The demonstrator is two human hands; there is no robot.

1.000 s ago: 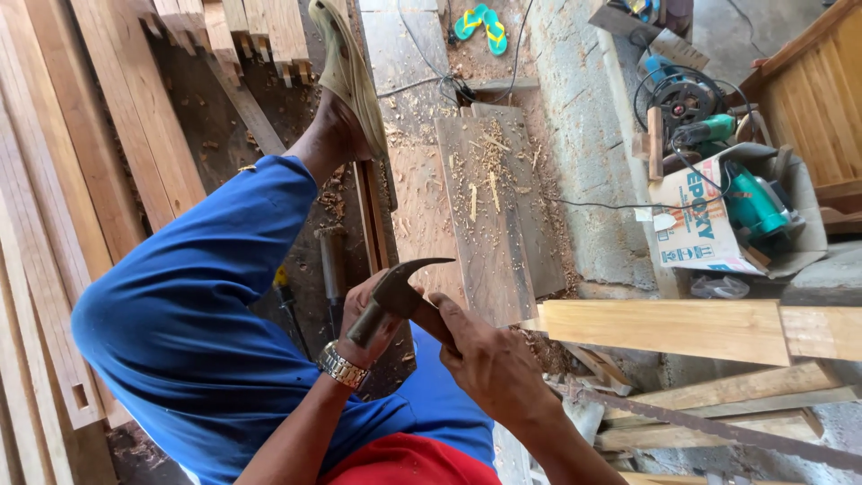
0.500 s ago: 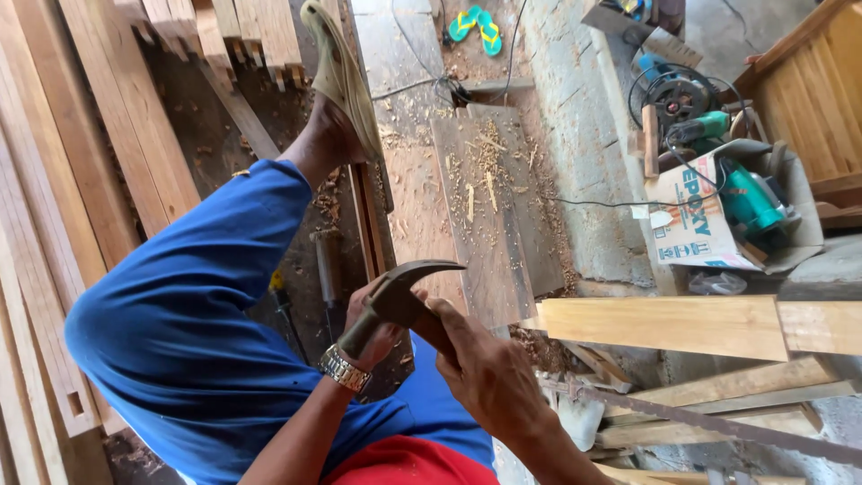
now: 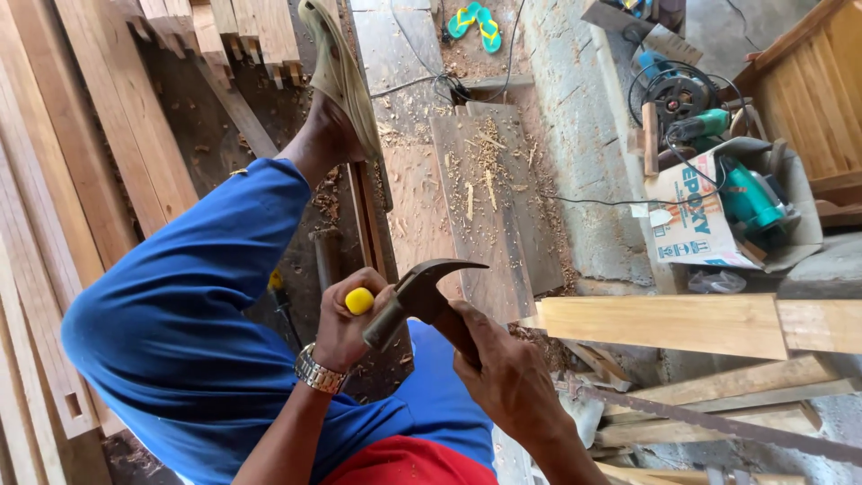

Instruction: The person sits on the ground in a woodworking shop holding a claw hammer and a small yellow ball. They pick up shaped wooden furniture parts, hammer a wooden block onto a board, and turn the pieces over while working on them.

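Note:
My left hand point(image 3: 343, 328), with a metal watch on the wrist, is closed around a tool with a round yellow handle end point(image 3: 359, 300) that sticks up out of the fist. My right hand point(image 3: 503, 373) grips a claw hammer point(image 3: 422, 289) close under its dark steel head. The striking face points down-left, just beside the yellow end, and the claw curves up to the right. The tool's blade is hidden by my hand. My left leg in blue trousers point(image 3: 180, 314) is bent up, its sandalled foot point(image 3: 337, 67) resting on timber.
Long pale planks point(image 3: 108, 135) lean at the left. A dark board strewn with wood chips point(image 3: 489, 198) lies ahead. A light plank point(image 3: 664, 325) juts in from the right. A cardboard box with green power tools point(image 3: 718, 211), cables and flip-flops point(image 3: 480, 22) lie beyond.
The hammer head has lifted up and to the right off my left fist, uncovering the yellow handle end that it hid before. My left hand shifted slightly left.

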